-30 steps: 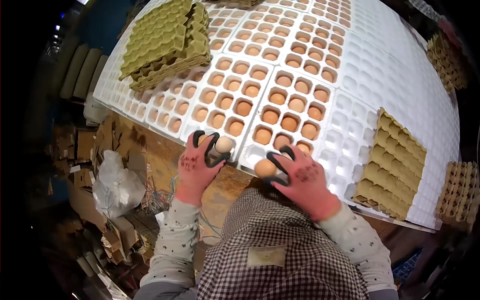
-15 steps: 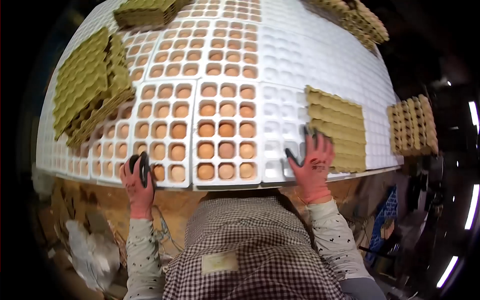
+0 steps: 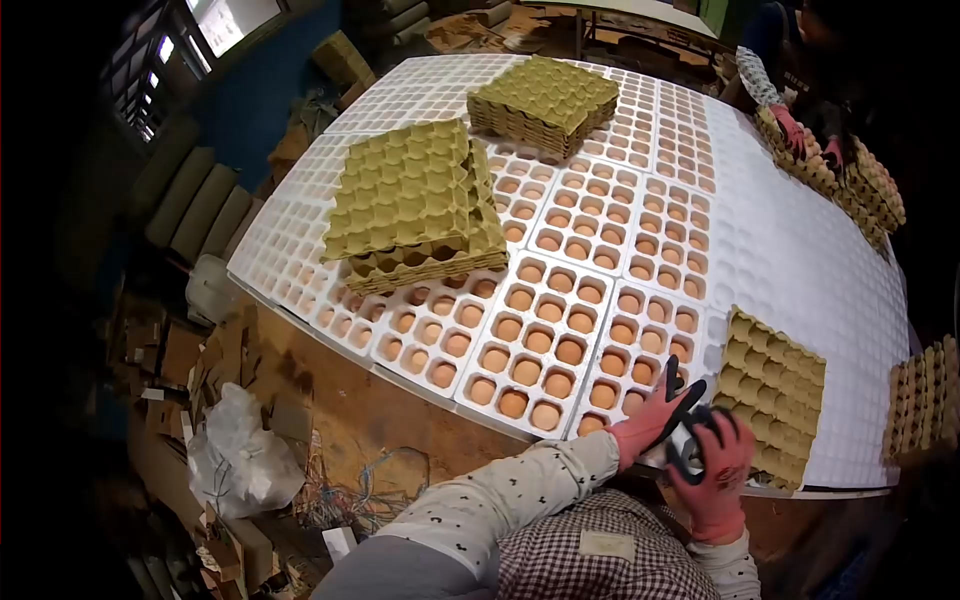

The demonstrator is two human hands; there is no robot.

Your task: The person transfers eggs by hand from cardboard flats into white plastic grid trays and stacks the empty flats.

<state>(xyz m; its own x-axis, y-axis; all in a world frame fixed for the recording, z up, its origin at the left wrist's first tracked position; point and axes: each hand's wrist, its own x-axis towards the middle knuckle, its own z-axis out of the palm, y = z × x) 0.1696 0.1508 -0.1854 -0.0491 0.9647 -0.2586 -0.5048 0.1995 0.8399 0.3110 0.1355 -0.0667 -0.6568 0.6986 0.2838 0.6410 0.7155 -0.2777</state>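
Observation:
My left hand (image 3: 652,418), in a pink glove with dark fingertips, reaches across to the front of a white foam egg tray (image 3: 606,352). Its fingers are spread over the tray's front right part, near the brown eggs (image 3: 603,395). Close beside it is my right hand (image 3: 718,462), gloved alike, thumb and fingers apart in a curve. A pale grey-white patch shows between the hands; I cannot make out whether it is foam or a separate thing. Just right of my right hand lies a yellowish pulp egg carton (image 3: 775,385).
Two stacks of pulp cartons, one nearer (image 3: 400,190) and one farther (image 3: 540,95), rest on the egg-filled trays. At far right, a co-worker's gloved hands (image 3: 790,130) touch more cartons (image 3: 850,180). Another carton stack (image 3: 920,395) stands right. A plastic bag (image 3: 240,455) lies below the table.
The view has swung left, bringing a co-worker into sight. My left hand has moved right, from the egg-filled trays to beside my right hand. My right hand stays near the carton.

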